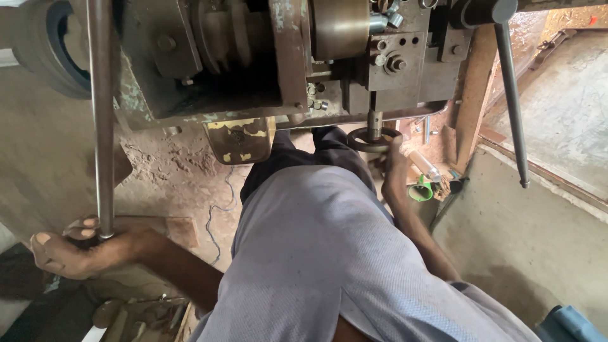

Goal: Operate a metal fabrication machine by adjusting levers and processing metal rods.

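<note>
L hand (73, 248) fingers curled around lower end of long steel rod (101, 114), likely heavy, stiff, maybe oily; R hand (396, 166) closed on small handwheel (372, 139) rim under machine (266, 57).

Your right hand (394, 166) sits at the small handwheel (373, 139), but your fingers there are too small and shadowed to tell how they grip. The long steel rod (101, 114) runs off the top edge — its upper end is cut off. Your left hand's (73, 248) fingertips hide behind that rod. The machine (266, 57) is cropped by the top edge, and your shirt (323, 253) covers the floor beneath you.
</note>
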